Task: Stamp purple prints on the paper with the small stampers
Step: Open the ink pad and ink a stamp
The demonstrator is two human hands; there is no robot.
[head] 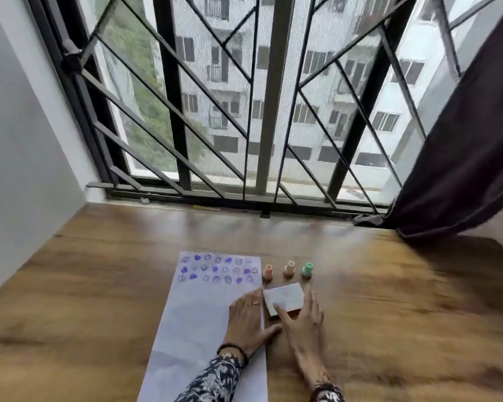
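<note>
Flat — grilled window [244,97], curtain [462,158]

White paper [198,314] bears purple prints at its far end; three stampers [288,268] upright beside it — pink, peach, green.

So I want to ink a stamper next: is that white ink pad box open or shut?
Shut, apparently: the box shows only a flat pale top, no purple ink surface. Right hand rests on it.

Soft daylight from the window [267,97] — edges warped, motion-blurred.
</note>
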